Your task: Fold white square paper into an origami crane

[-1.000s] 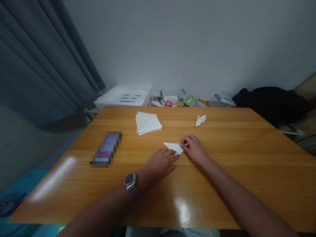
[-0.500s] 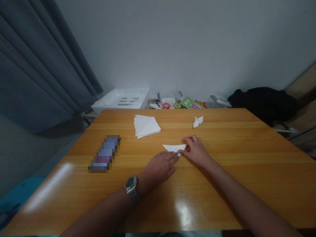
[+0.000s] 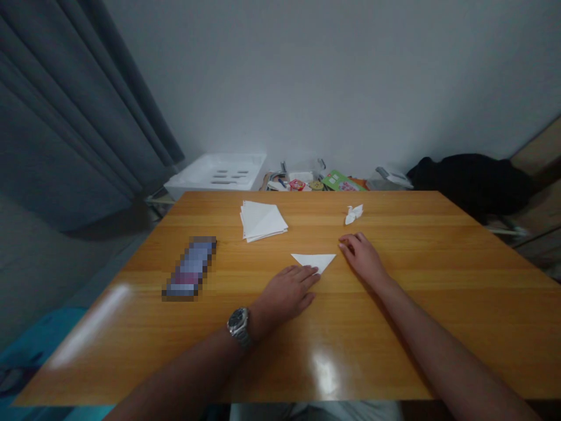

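Note:
A folded white paper triangle (image 3: 321, 261) lies on the wooden table with its long edge facing away from me. My left hand (image 3: 287, 295) rests flat on its near part, fingers stretched out, and hides the lower left of the fold. To the right of the paper, apart from it, my right hand (image 3: 363, 257) sits just over the table. Its fingers are loosely bent, with a small gap between thumb and forefinger and nothing visible in them. Beyond that hand stands a small white paper crane (image 3: 354, 214).
A stack of white paper sheets (image 3: 263, 221) lies at the back left of the table (image 3: 421, 304). Nearer, on the left, is a phone (image 3: 191, 269) with a blurred screen. Past the far edge are a white plastic tray (image 3: 232, 169), assorted packets and a black cloth item (image 3: 473, 184).
My right hand has let go of the triangle's right side and moved off to the right. My left hand stays on the paper, whose right corner now shows.

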The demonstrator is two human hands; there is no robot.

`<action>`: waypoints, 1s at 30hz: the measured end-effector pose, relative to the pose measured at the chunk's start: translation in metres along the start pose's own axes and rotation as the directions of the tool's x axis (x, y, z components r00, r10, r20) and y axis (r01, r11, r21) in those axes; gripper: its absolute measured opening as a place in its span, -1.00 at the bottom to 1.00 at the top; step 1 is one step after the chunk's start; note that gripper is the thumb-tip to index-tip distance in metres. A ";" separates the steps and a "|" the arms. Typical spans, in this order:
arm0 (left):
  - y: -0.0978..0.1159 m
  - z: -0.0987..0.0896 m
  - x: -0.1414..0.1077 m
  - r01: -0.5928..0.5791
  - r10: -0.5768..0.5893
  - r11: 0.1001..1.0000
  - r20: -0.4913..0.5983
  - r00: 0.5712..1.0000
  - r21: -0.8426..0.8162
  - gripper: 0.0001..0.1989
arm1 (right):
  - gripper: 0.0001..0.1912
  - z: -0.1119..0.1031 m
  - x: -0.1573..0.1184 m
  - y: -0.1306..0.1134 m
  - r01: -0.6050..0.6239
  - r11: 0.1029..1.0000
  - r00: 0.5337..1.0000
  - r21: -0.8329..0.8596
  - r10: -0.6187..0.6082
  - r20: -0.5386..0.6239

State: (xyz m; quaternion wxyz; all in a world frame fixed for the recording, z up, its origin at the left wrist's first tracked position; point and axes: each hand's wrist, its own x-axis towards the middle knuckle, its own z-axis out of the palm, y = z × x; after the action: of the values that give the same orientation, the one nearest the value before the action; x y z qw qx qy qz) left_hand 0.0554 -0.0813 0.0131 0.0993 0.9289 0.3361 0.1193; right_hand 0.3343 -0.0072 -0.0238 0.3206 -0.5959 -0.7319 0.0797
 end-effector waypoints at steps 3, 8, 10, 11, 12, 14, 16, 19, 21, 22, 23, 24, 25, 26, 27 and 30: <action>-0.002 -0.003 0.001 0.004 -0.005 1.000 -0.003 1.000 -0.020 -0.54 | -0.72 -0.007 0.000 -0.008 0.051 0.992 0.998 0.114 -0.053 0.018; -0.008 -0.004 0.005 0.034 -0.034 0.999 -0.045 0.998 -0.007 -0.52 | -0.71 -0.013 -0.005 -0.029 0.330 0.919 0.898 0.216 -0.376 0.227; -0.011 -0.003 0.005 0.064 -0.063 0.998 -0.050 0.997 0.013 -0.56 | -0.77 -0.013 -0.008 -0.037 0.382 0.900 0.869 0.211 -0.428 0.249; -0.013 -0.002 0.004 0.103 -0.101 0.994 -0.071 0.992 0.035 -0.56 | -0.78 -0.013 -0.009 -0.042 0.405 0.891 0.855 0.204 -0.449 0.261; -0.014 -0.002 0.004 0.147 -0.142 0.988 -0.095 0.985 0.054 -0.56 | -0.79 -0.013 -0.010 -0.046 0.434 0.877 0.833 0.206 -0.478 0.279; -0.015 -0.003 0.003 0.212 -0.201 0.974 -0.132 0.971 0.080 -0.54 | -0.80 -0.014 -0.011 -0.055 0.465 0.858 0.800 0.217 -0.512 0.313; -0.016 -0.004 0.001 0.236 -0.223 0.969 -0.150 0.963 0.077 -0.53 | -0.81 -0.015 -0.011 -0.062 0.472 0.853 0.791 0.221 -0.521 0.321; -0.016 -0.005 0.001 0.216 -0.205 0.975 -0.161 0.965 0.053 -0.49 | -0.78 -0.011 -0.010 -0.064 0.431 0.883 0.842 0.186 -0.468 0.269; -0.016 -0.006 0.002 0.200 -0.190 0.979 -0.165 0.968 0.048 -0.47 | -0.72 -0.007 -0.009 -0.061 0.413 0.893 0.853 0.176 -0.448 0.267; -0.017 -0.005 0.002 0.196 -0.187 0.979 -0.163 0.969 0.046 -0.47 | -0.74 -0.005 -0.009 -0.058 0.418 0.890 0.845 0.185 -0.455 0.282; -0.017 -0.005 0.002 0.195 -0.186 0.980 -0.159 0.970 0.043 -0.48 | -0.75 -0.003 -0.009 -0.056 0.419 0.888 0.837 0.190 -0.459 0.299; -0.018 -0.005 0.002 0.198 -0.190 0.979 -0.155 0.970 0.039 -0.49 | -0.75 -0.001 -0.008 -0.055 0.415 0.889 0.833 0.191 -0.456 0.314; -0.019 -0.005 0.003 0.203 -0.196 0.979 -0.149 0.969 0.032 -0.51 | -0.75 0.001 -0.008 -0.054 0.414 0.891 0.829 0.185 -0.453 0.329; -0.020 -0.004 0.003 0.203 -0.197 0.979 -0.142 0.970 0.028 -0.54 | -0.77 0.002 -0.007 -0.054 0.420 0.889 0.825 0.180 -0.457 0.333; -0.020 -0.004 0.003 0.209 -0.203 0.978 -0.145 0.968 0.025 -0.59 | -0.80 0.003 -0.007 -0.054 0.428 0.886 0.824 0.179 -0.464 0.326; -0.021 -0.003 0.005 0.218 -0.215 0.976 -0.150 0.965 0.004 -0.64 | -0.82 0.004 -0.005 -0.057 0.436 0.876 0.817 0.208 -0.482 0.317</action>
State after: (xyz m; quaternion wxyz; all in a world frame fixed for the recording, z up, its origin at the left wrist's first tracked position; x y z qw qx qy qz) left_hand 0.0451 -0.0618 0.0114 0.0768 0.8761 0.4433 0.1732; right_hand 0.2858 -0.0265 -0.0003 0.2279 -0.3555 -0.8934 0.1535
